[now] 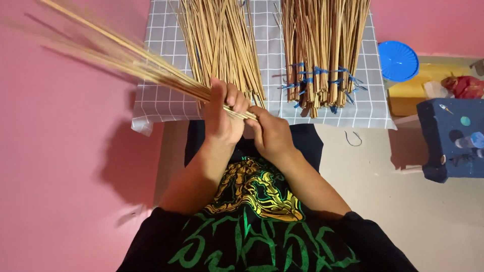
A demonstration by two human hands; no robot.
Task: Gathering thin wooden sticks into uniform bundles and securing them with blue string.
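My left hand (pixel 223 115) grips a bunch of thin tan sticks (pixel 126 58) near its cut end; the bunch slants up and to the left, blurred at its far end. My right hand (pixel 270 133) closes on the same bunch's end, just right of the left hand. Both hands sit over my lap, at the near edge of a grey checked cloth (pixel 161 103). On the cloth lie a loose pile of sticks (pixel 222 45) and, to its right, sticks bundled with blue ties (pixel 322 55).
A pink surface (pixel 65 166) fills the left side. At right stand a blue round lid (pixel 398 60), a yellow board (pixel 418 90), a red bag (pixel 466 86) and a dark blue block (pixel 448 138). A bit of cord (pixel 353 138) lies on the beige floor.
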